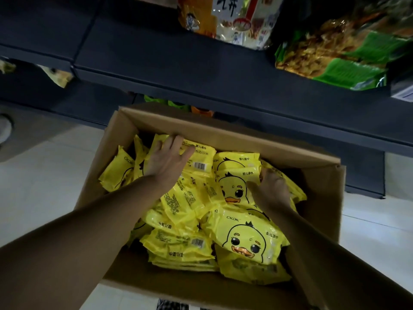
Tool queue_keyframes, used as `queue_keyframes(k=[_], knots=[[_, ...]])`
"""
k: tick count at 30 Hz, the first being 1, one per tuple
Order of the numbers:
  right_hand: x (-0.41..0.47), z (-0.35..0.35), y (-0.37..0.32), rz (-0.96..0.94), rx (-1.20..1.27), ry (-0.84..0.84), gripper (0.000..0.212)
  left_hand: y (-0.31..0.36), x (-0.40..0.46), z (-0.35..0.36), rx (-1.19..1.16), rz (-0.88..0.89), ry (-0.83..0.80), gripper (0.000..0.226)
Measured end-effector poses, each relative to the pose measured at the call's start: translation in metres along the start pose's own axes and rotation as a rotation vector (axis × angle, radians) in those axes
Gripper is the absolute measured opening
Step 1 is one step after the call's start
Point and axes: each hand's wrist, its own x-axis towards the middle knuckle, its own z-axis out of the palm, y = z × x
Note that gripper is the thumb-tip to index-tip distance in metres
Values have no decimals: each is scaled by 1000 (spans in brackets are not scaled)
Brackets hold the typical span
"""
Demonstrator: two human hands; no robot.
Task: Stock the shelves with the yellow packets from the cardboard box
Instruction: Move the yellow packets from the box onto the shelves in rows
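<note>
An open cardboard box sits on a pale tiled floor, filled with a loose heap of yellow packets, some face up with a cartoon duck, others back up with barcodes. Both bare forearms reach into it from 6 o'clock.

The left hand lies at about 11 o'clock in the box, palm down with fingers spread and nearly straight, resting on a back-up packet near the far wall; it presses rather than curls round it. The right hand is at about 2 o'clock in the box, its fingers bent down over the right edge of a duck packet, thumb against its face, so it seems to be gripping that packet, though the fingertips are hidden behind it.

Beyond the box, at 12 o'clock, runs a dark shelf. On it, at about 1 o'clock, stand white and orange snack bags, and further right, green bags. Under the shelf edge, just past the box's far wall, bits of green and orange packaging show. At 10 o'clock, yellowish packets peek from a lower level.
</note>
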Motion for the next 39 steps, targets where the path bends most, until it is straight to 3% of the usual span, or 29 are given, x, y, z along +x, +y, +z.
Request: queue_keyframes(k=[3,11,15,19,26,29,35,39], knots=[[-1,11,-1,68,-44,-63,35,-2,6,-2,-9,20,23,62],[-22,-7,9,74,90,-32,20,-8,0,-33,-43,12,6,35],[-35,-31,24,83,212,-37,19,-6,-6,-53,-203,-18,33,14],[-49,-51,42,147,287,-43,18,0,-18,-64,-389,-82,49,17],[-53,-45,64,262,266,-95,29,11,-30,-53,-590,-205,-103,16],[-50,-34,65,262,247,-24,31,7,-27,-45,-705,-288,-154,21],[-50,-21,66,19,60,176,62,-8,-22,-45,-946,-463,-253,35],[-33,-13,68,114,-6,110,37,-14,-25,-47,-979,-468,-255,35]])
